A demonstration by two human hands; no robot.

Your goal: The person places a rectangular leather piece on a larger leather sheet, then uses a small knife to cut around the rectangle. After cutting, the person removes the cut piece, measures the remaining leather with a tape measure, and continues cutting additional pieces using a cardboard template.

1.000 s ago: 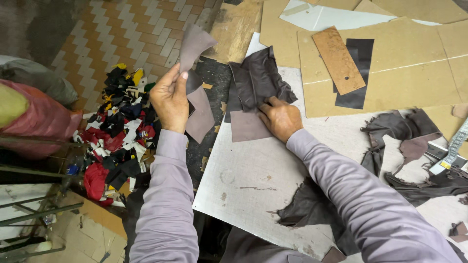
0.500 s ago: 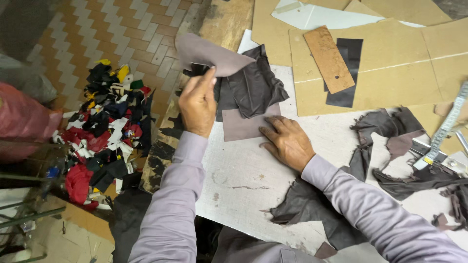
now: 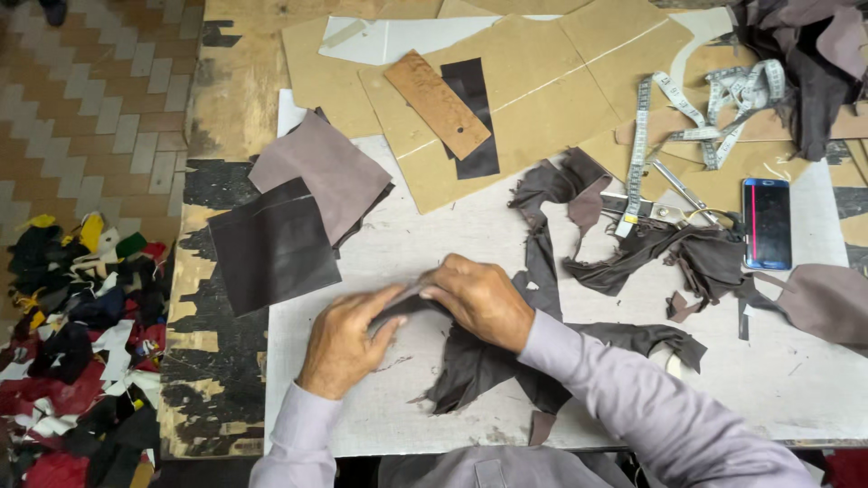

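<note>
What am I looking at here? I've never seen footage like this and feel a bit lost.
This single picture comes from a camera worn on a person's head, looking down at their own two hands over a pale work board. The left hand and right hand together pinch a dark scrap of leather-like material. To the left lie stacked square dark and mauve pieces. Further back are tan cardboard patterns, a white measuring tape, metal scissors and a dark smartphone. Colourful offcuts are heaped on the floor.

Counting the bench

Two hands, one smartphone (image 3: pixel 767 222) at three o'clock, one measuring tape (image 3: pixel 714 108), one scissors (image 3: pixel 674 203).
</note>
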